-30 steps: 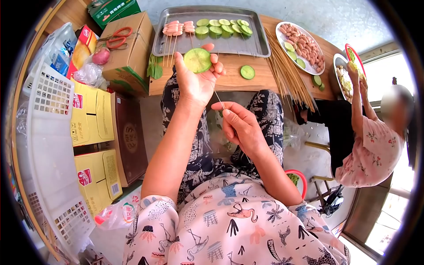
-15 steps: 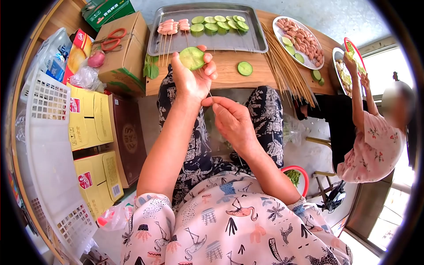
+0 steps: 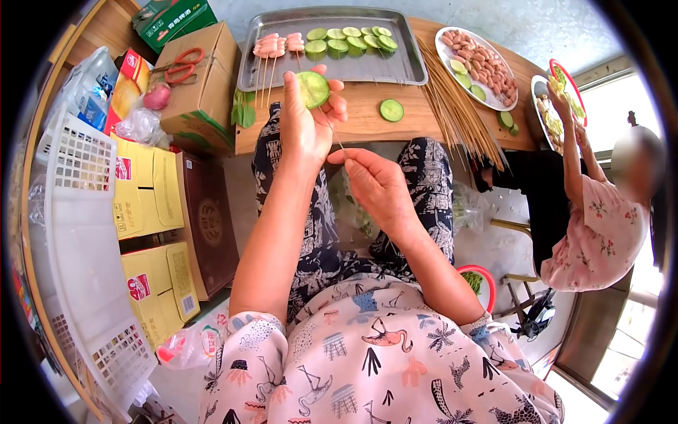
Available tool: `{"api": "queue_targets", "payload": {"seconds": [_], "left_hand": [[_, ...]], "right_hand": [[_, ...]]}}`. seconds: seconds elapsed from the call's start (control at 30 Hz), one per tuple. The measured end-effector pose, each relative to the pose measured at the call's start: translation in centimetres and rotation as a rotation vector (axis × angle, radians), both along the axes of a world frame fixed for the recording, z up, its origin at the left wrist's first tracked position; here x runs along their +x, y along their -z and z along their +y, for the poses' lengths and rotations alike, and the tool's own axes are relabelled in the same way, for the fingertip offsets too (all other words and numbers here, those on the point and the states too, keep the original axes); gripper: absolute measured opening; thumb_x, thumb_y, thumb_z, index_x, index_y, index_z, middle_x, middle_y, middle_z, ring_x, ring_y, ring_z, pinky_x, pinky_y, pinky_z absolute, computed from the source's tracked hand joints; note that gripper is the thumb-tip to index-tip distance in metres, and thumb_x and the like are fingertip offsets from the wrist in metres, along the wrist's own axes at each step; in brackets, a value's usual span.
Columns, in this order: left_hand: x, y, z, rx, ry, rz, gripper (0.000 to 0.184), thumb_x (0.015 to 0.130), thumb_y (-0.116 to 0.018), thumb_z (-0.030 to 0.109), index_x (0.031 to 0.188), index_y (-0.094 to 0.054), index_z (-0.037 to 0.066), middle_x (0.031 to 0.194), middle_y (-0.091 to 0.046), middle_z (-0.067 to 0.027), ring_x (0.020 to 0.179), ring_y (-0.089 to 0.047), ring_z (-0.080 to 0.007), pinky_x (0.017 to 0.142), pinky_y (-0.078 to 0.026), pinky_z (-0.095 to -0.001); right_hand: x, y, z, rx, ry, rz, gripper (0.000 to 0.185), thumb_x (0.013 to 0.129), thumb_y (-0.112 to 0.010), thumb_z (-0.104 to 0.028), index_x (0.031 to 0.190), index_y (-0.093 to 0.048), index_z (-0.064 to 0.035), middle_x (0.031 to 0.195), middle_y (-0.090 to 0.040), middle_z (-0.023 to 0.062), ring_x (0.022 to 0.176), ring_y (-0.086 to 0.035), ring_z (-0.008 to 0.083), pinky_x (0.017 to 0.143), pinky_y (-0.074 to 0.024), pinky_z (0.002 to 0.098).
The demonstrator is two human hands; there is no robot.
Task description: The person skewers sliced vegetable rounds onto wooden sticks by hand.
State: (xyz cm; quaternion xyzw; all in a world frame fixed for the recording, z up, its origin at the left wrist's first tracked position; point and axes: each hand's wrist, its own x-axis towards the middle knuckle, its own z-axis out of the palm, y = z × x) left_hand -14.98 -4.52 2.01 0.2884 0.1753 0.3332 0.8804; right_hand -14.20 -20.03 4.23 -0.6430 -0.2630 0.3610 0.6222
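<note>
In my left hand (image 3: 308, 134), raised before the table edge, is a round green vegetable slice (image 3: 313, 90) with a pale middle, gripped between thumb and fingers. Below it, my right hand (image 3: 381, 189) pinches a thin wooden skewer (image 3: 337, 137), which runs up towards the slice. Whether its tip has entered the slice is hidden by my left fingers. Another green slice (image 3: 391, 110) lies on the wooden table (image 3: 339, 106). Behind my left hand, a metal tray (image 3: 353, 68) holds skewered green slices (image 3: 337, 46) and skewers of pink sausage-like pieces (image 3: 269, 46).
Loose bamboo skewers (image 3: 462, 106) lie at the table's right, beside a white plate (image 3: 443, 49) of pink pieces and green slices. Cardboard boxes (image 3: 201, 92) and a white plastic basket (image 3: 85, 233) stand left. A co-worker (image 3: 593, 233) sits right, hands over a bowl.
My left hand has shifted slightly right and tilted, turning the slice a little. My right hand has moved slightly, still pinching the skewer.
</note>
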Motion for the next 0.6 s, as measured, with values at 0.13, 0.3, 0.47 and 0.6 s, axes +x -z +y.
{"api": "queue_targets", "payload": {"seconds": [0.13,0.3,0.47,0.6], "left_hand": [[0.2,1.1,0.3,-0.022,0.04,-0.104,0.057,0.096,-0.034,0.054,0.111,-0.053,0.003,0.083,-0.055,-0.009,0.063,-0.049,-0.0176,0.055,-0.042,-0.0285],[0.3,1.6,0.3,-0.096,0.105,-0.219,0.055,0.097,-0.033,0.054,0.109,-0.052,0.004,0.083,-0.053,-0.0077,0.064,-0.048,-0.017,0.057,-0.041,-0.0269],[0.1,1.6,0.4,-0.098,0.114,-0.225,0.053,0.097,-0.031,0.053,0.108,-0.051,0.005,0.083,-0.051,-0.0065,0.064,-0.046,-0.016,0.056,-0.04,-0.026],[0.2,1.7,0.6,-0.109,0.129,-0.236,0.053,0.097,-0.031,0.054,0.108,-0.051,0.006,0.082,-0.051,-0.0063,0.063,-0.046,-0.0156,0.055,-0.039,-0.026]], "right_hand": [[-0.1,0.0,0.0,0.018,-0.012,-0.002,0.018,0.095,-0.049,-0.006,0.1,-0.065,0.0001,0.06,-0.039,-0.0096,0.052,-0.033,0.0002,0.045,-0.0278,0.0178],[-0.4,-0.3,0.3,0.092,-0.048,0.21,0.021,0.096,-0.046,-0.01,0.104,-0.063,0.0005,0.059,-0.038,-0.01,0.05,-0.032,-0.0006,0.045,-0.0253,0.0167],[-0.5,0.1,0.5,0.055,-0.022,0.227,0.023,0.097,-0.044,-0.012,0.105,-0.062,0.0007,0.056,-0.038,-0.0091,0.049,-0.031,0.0,0.044,-0.0241,0.0172],[-0.6,-0.3,0.8,0.042,-0.015,0.255,0.023,0.097,-0.044,-0.013,0.102,-0.062,0.0004,0.055,-0.038,-0.0086,0.047,-0.031,0.0005,0.042,-0.0233,0.0182]]}}
